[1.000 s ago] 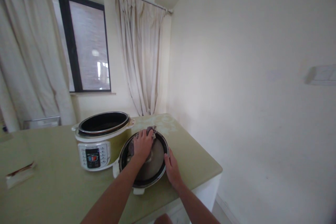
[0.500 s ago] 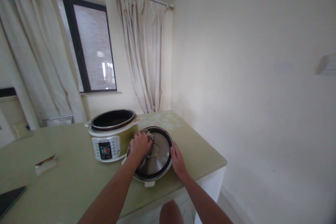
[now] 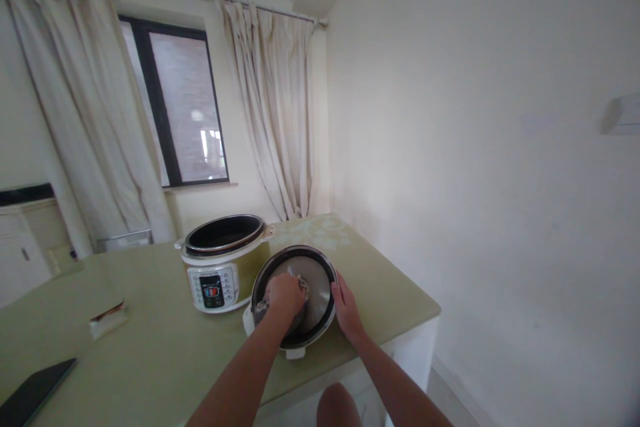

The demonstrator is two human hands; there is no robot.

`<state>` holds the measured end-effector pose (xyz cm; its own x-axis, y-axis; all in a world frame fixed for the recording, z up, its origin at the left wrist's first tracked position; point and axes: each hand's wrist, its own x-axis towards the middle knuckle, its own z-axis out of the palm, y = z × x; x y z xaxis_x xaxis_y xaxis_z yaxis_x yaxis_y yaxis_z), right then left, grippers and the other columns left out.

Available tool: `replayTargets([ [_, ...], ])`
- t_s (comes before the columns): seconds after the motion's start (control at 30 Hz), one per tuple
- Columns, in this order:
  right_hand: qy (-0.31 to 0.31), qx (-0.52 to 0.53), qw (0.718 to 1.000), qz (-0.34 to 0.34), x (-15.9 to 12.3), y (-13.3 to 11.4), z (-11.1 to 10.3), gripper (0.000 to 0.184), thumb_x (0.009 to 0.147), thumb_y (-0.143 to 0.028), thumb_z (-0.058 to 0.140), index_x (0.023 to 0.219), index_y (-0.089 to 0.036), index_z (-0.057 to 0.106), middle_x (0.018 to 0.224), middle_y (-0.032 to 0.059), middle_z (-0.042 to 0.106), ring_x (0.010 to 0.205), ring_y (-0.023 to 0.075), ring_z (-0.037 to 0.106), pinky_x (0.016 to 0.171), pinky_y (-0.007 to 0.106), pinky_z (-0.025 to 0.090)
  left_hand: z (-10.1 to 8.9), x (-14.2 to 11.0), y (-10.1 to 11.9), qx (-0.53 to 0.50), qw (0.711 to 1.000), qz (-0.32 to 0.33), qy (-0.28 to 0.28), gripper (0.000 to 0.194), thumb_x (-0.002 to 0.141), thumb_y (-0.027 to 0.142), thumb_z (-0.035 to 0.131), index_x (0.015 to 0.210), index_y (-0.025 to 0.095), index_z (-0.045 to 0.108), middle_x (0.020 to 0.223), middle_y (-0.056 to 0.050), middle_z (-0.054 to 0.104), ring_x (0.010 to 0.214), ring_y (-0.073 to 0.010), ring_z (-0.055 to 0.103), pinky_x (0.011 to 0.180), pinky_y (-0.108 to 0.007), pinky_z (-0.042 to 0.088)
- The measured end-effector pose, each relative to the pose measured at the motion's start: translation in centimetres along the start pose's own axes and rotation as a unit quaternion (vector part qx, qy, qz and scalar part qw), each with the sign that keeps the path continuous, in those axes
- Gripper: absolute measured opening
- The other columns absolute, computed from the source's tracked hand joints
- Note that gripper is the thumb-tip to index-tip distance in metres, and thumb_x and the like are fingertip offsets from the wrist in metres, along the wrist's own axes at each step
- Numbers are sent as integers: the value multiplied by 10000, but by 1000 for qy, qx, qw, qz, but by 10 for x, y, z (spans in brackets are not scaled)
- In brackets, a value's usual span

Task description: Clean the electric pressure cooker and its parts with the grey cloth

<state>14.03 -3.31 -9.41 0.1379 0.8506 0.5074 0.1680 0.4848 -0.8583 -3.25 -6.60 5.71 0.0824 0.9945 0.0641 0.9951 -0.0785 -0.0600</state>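
The round pot lid (image 3: pixel 320 290) is tilted up on the table with its metal inner face and black sealing ring toward me. My left hand (image 3: pixel 284 295) is closed round a crumpled greyish cloth (image 3: pixel 304 288) and presses it on the middle of that face. At the lid's right edge, my right hand (image 3: pixel 347 310) grips the rim. Just left of the lid stands an electric pressure cooker (image 3: pixel 225 273), uncovered, showing its dark inner pot and a front control panel.
The pale green table (image 3: pixel 165 360) has its right corner near the white wall (image 3: pixel 475 180). On its left side lie a small white packet (image 3: pixel 109 321) and a flat dark object (image 3: pixel 37 387). Behind are curtains (image 3: pixel 275 107) and a window (image 3: pixel 187 107).
My left hand has slid the cloth from the lid's upper left toward its middle. My right hand stays on the rim. The whole view has shifted slightly.
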Motion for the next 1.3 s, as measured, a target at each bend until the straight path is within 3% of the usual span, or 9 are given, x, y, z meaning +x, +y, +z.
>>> replayTargets([
  [0.2, 19, -1, 1000, 10, 1, -4, -1, 688, 1034, -729, 489, 1503, -260, 670, 1544, 106, 664, 1532, 313, 524, 1316, 540, 362, 6, -13, 26, 7, 997, 73, -23, 464, 974, 382, 545, 1132, 70, 850, 1121, -284, 808, 1023, -377, 798, 908, -484, 617],
  [0.4, 34, 1, 999, 24, 2, 0, 1, 683, 1021, -741, 506, 1469, -263, 698, 1495, 115, 699, 1478, 330, 581, 1292, 561, 393, 12, -12, 26, -6, 990, 140, 16, 528, 970, 505, 534, 1087, 110, 863, 1093, -255, 813, 1032, -406, 785, 895, -494, 588],
  [0.5, 27, 1, 999, 23, 3, 0, 1, 696, 1032, -753, 475, 1473, -261, 694, 1494, 118, 697, 1477, 326, 582, 1295, 563, 384, 22, -10, 24, -30, 985, 161, 57, 478, 961, 503, 557, 1046, 136, 850, 1055, -218, 816, 1006, -381, 779, 881, -480, 580],
  [0.6, 19, 3, 1000, 19, 4, -3, 0, 699, 1037, -761, 461, 1480, -269, 686, 1477, 115, 708, 1461, 317, 597, 1283, 554, 404, 37, -7, 20, -89, 971, 177, 133, 335, 950, 444, 616, 1048, 185, 806, 1100, -148, 809, 1087, -341, 745, 928, -449, 566],
  [0.7, 11, 6, 1000, 7, 3, -6, 0, 676, 1061, -732, 442, 1498, -269, 671, 1480, 113, 707, 1432, 302, 620, 1278, 533, 415, 53, 0, 16, -152, 957, 159, 190, 228, 995, 366, 599, 1044, 225, 771, 1120, -91, 790, 1121, -283, 714, 990, -400, 538],
  [0.83, 15, 1, 1000, 12, 2, -3, 0, 659, 1055, -714, 476, 1500, -270, 673, 1495, 104, 700, 1445, 300, 611, 1288, 528, 408, 65, 16, 23, -190, 941, 146, 238, 262, 1064, 351, 532, 1154, 251, 757, 1187, -80, 759, 1168, -263, 674, 1044, -383, 501],
  [1.03, 4, -21, 1000, 9, 0, -1, -3, 625, 1051, -659, 524, 1532, -280, 654, 1529, 92, 676, 1500, 308, 560, 1308, 542, 384, 56, 49, 38, -180, 947, 29, 265, 395, 1077, 344, 523, 1424, 260, 692, 1346, -115, 691, 1241, -292, 615, 1042, -414, 502],
  [1.3, -3, -23, 1000, 9, 0, -4, -4, 608, 1067, -626, 510, 1564, -293, 623, 1498, 81, 700, 1414, 324, 632, 1245, 511, 464, 37, 66, -16, -85, 965, -17, 247, 436, 1047, 222, 516, 1443, 307, 679, 1459, -135, 609, 1317, -331, 574, 990, -457, 531],
])
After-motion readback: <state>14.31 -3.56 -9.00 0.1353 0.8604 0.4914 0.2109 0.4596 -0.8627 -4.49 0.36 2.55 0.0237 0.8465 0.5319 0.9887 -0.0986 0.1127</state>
